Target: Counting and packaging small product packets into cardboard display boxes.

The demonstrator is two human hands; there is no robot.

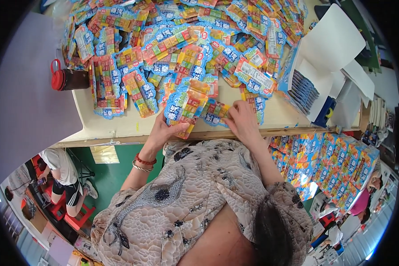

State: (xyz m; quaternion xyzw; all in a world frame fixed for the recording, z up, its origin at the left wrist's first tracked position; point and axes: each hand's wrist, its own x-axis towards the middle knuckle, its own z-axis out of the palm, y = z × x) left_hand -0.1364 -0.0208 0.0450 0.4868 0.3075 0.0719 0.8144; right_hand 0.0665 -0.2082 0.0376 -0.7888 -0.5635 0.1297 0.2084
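Note:
Near the table's front edge, my left hand (163,132) is closed on colourful blister packets (185,105), apparently a small stack, with the thumb across the lower end. The packets have blue scalloped borders and rows of coloured squares. To its right my right hand (244,122) pinches the end of another packet (214,114), which lies partly behind the held ones. A big heap of similar packets (173,41) spreads over the table beyond both hands. One packet with a pale label side (254,76) lies beyond my right hand.
An open white carton (337,33) with packets standing in a row (303,88) is at the table's right. A dark bottle with a red lid (71,80) lies at the left. Colourful printed cartons (328,164) are stacked below right. A seated person (64,170) is behind at left.

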